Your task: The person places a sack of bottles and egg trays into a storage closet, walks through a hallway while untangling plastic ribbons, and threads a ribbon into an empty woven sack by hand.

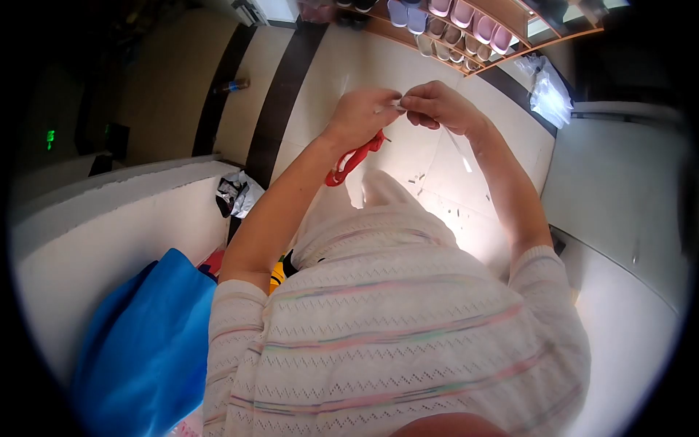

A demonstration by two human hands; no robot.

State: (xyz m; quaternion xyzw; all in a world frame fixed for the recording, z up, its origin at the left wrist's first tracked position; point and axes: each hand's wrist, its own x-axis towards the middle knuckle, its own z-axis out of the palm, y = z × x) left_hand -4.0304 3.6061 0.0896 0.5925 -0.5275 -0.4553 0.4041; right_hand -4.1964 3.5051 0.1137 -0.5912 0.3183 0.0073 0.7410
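Holds one thin white strip (457, 149) in two bare hands, the only two in sight, raised over the middle of the floor (306, 80). Pinches one end with the left hand (357, 113), thumb and fingertips clamped together, back of the hand partly hiding the grip. Pinches the same strip with the right hand (443, 105), thumb against forefinger, the other fingers loosely curled. Brings both sets of fingertips almost together, with the free length slanting down below the right hand. Also has one red looped band (354, 162) hanging just below the left hand; cannot tell how held. Beyond, at the floor's far edge, stands one rack (473, 71), with two blue slippers (408, 17) and four pink shoes (483, 28) among others too crowded to count. By the rack's right corner lies one clear plastic bag (551, 98). Toward the floor's left, across the edge of a dark band, lies one bottle (234, 86). Near the low wall's far end sits one crumpled silvery bag (240, 195); against its near side, one blue cloth (156, 342).
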